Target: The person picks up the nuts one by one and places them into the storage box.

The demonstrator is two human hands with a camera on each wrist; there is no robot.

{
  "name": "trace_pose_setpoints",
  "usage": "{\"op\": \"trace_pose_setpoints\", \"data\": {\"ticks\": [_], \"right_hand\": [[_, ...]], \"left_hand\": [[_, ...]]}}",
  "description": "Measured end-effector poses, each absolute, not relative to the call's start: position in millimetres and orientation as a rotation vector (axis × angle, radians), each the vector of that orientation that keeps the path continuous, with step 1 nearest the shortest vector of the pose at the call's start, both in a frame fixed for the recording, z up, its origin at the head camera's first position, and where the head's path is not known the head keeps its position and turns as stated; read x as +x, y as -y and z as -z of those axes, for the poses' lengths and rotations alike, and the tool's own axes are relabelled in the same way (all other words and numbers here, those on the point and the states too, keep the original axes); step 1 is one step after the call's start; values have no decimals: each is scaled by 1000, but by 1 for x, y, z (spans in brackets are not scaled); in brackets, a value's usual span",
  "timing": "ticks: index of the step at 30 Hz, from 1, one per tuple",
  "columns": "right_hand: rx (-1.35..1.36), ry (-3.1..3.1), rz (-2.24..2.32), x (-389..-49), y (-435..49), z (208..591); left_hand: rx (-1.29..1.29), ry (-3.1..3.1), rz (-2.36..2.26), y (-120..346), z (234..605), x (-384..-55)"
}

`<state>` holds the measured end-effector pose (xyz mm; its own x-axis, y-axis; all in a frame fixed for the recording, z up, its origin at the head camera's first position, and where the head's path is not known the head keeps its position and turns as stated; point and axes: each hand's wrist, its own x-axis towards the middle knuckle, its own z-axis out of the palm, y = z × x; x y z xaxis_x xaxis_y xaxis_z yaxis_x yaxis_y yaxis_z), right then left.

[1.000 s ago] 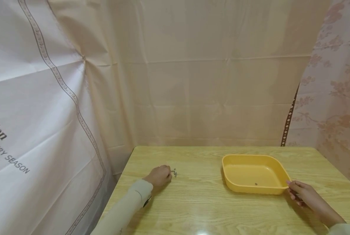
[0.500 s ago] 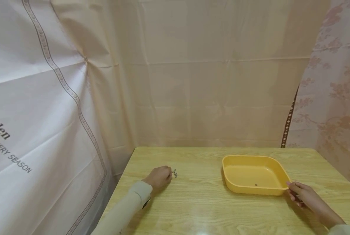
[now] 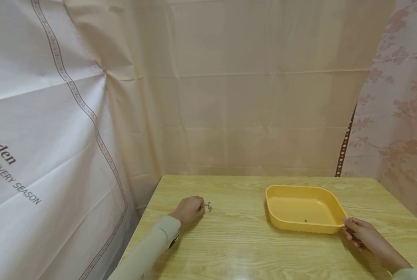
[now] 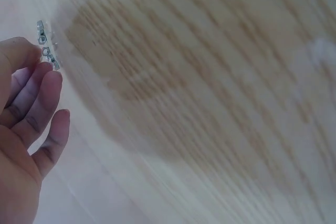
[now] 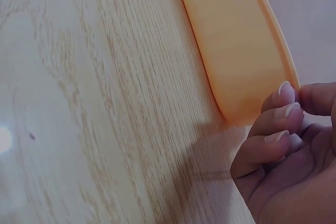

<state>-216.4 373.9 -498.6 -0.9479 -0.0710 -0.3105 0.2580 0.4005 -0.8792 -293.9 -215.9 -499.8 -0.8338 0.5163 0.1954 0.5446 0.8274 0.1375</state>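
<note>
Several small metal hex nuts (image 3: 209, 207) lie in a short cluster on the left part of the table. My left hand (image 3: 189, 210) is right at them; in the left wrist view its thumb and forefinger tips pinch together at the nuts (image 4: 46, 51), and the other fingers curl loosely. The pinched nut is mostly hidden by the fingertips. On the right, a yellow plastic tray (image 3: 301, 225) holds a single small nut (image 3: 305, 221) on its floor. My right hand (image 3: 364, 235) pinches the tray's near right corner rim between thumb and forefinger.
Both hands work over a light wood-grain table (image 3: 236, 245). Behind it hangs a beige cloth (image 3: 247, 116), with a white printed cloth (image 3: 54, 155) on the left and a floral one (image 3: 401, 116) on the right.
The head view has shifted slightly. My left hand stays at the nuts with only a small shift of its fingers, and my right hand keeps its hold on the tray.
</note>
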Motion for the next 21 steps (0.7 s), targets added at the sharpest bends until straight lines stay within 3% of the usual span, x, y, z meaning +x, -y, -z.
{"op": "trace_pose_setpoints", "data": {"ticks": [21], "right_hand": [[158,-2370,1575,-217,-374,498]], "left_hand": [[-823,2820,332,211,492,-292]]}}
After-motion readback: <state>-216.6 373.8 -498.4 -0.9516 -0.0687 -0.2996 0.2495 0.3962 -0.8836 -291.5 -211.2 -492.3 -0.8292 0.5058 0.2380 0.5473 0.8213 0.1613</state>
